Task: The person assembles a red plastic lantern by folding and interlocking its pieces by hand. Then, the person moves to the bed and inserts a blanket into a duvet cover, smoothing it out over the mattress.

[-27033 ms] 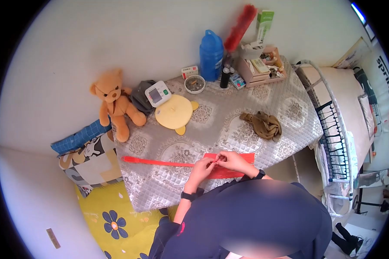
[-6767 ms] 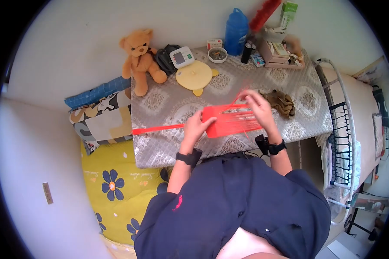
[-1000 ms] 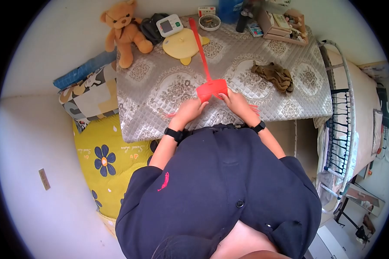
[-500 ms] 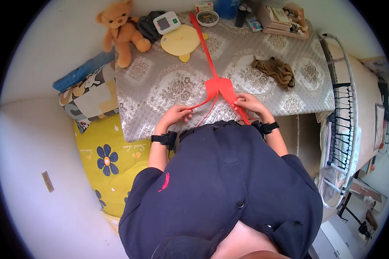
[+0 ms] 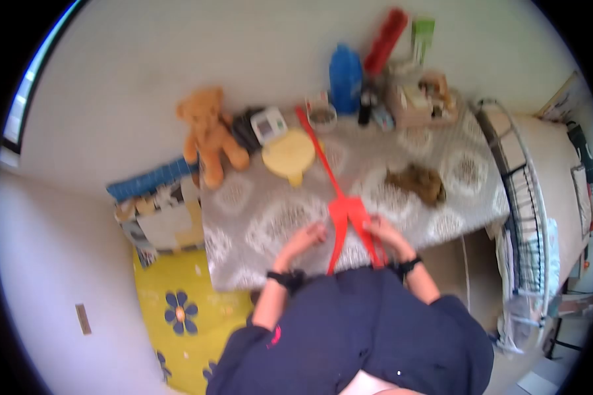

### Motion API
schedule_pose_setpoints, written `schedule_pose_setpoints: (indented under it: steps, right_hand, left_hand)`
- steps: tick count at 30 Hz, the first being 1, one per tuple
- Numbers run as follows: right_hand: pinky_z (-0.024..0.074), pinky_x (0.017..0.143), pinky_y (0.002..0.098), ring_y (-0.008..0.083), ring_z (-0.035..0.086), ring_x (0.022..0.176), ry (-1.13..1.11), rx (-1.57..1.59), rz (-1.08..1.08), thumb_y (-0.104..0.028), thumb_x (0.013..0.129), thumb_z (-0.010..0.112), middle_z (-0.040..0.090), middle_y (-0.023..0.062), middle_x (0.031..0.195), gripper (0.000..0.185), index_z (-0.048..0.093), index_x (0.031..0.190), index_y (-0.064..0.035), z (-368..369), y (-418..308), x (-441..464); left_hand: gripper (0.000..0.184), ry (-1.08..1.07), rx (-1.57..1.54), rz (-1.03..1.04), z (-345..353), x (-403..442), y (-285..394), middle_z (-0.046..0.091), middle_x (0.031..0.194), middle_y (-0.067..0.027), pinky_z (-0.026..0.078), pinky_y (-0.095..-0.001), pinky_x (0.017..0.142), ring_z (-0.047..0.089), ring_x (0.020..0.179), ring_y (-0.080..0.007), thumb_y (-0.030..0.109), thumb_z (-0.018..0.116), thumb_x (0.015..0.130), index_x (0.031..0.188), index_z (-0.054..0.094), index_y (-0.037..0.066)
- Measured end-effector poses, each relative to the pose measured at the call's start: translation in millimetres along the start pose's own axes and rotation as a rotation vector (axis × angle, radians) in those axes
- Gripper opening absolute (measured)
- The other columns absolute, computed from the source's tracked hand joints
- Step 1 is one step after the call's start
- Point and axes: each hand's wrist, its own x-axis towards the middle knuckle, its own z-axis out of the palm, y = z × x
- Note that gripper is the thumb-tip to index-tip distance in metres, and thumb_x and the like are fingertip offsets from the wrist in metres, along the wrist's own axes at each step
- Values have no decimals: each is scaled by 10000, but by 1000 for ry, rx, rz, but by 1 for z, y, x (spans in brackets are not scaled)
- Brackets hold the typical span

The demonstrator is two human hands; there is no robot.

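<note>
A long red band (image 5: pixel 346 209) of what looks like strips or cord lies on the patterned tablecloth. It runs from the back of the table toward my body, widens in the middle and splits into two tails. My left hand (image 5: pixel 303 241) hovers left of the left tail, apart from it, fingers loosely spread and slightly blurred. At the right tail, my right hand (image 5: pixel 385 233) has its thumb and fingertips closed on the edge. The tails' near ends pass out of sight at my dark shirt.
A crumpled brown cloth (image 5: pixel 418 184) lies right of the band. Farther back are a teddy bear (image 5: pixel 214 135), a blood pressure monitor (image 5: pixel 269 125), a yellow round pad (image 5: pixel 288 155), a blue jug (image 5: pixel 346 79) and a wooden box (image 5: pixel 423 105). A metal bed rail (image 5: pixel 530 178) stands at the right.
My left hand has let go of the left tail, which now hangs straighter toward my body. My right hand stays at the right tail. The head view has tilted up, showing more wall.
</note>
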Motion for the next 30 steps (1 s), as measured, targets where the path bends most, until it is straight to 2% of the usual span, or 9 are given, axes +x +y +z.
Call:
schedule_pose_setpoints:
  steps: [2,3,7,9,16,21,23,26,30]
  right_hand:
    - [496,853,303,153,592,986,-120,136,1,-241,864,680,628,117,1086,533,445,1273,8,10,5,11]
    - [505,800,284,134,596,950,-58,-117,-84,-196,866,679,619,103,1077,517,438,1280,-3,13,17,21]
    - [501,852,302,157,601,1030,-43,277,-12,-118,858,676,630,102,1102,442,479,1241,-21,23,10,16]
    - [486,891,308,166,604,1030,-110,180,-6,-109,855,677,622,98,1118,435,481,1234,-24,13,10,14]
    - [468,901,291,124,554,1052,-181,110,-95,-133,862,676,595,65,1167,457,492,1264,-19,5,-9,-14]
    - [501,858,306,138,587,1001,-195,567,-70,-161,892,640,612,70,1137,398,509,1240,-19,-1,-65,-38]
    - [503,838,291,134,604,963,-120,510,-154,-152,880,653,647,79,1089,348,578,1185,-2,-4,-78,-32]
    - [497,809,263,122,642,909,-26,-68,-431,-151,868,651,696,84,1014,301,644,1150,-48,-9,-117,-44]
    - [525,737,285,209,686,816,175,-370,-759,-91,815,650,694,128,941,317,653,1130,-59,12,-160,-58]
  left_hand:
    - [451,68,-87,-35,34,10,32,634,1054,-51,510,-299,813,610,931,-137,370,510,960,1241,515,16]
    - [402,80,-78,174,43,24,24,637,1029,-60,527,-304,780,631,901,-140,330,513,965,1206,525,9]
    - [309,29,-257,154,54,48,-4,628,1054,-91,541,-292,756,652,883,-164,216,480,984,1200,507,-3]
    - [313,48,-305,124,62,33,7,634,1032,-99,542,-299,768,658,874,-175,219,469,988,1200,501,-9]
    - [283,40,-89,107,76,5,19,647,898,-70,524,-279,738,650,807,-157,224,444,999,1136,537,-6]
    - [260,-104,304,208,93,-3,38,640,759,-56,480,-270,672,609,715,-121,222,455,994,990,597,4]
    - [235,-165,246,195,97,-4,59,635,761,-66,478,-292,688,610,723,-147,196,466,986,1002,589,-4]
    - [196,-56,438,551,96,7,84,641,800,-95,475,-320,707,623,752,-204,155,483,970,1031,593,5]
    - [255,49,671,319,88,19,88,639,954,-214,471,-399,762,621,908,-358,176,514,941,1128,567,11]
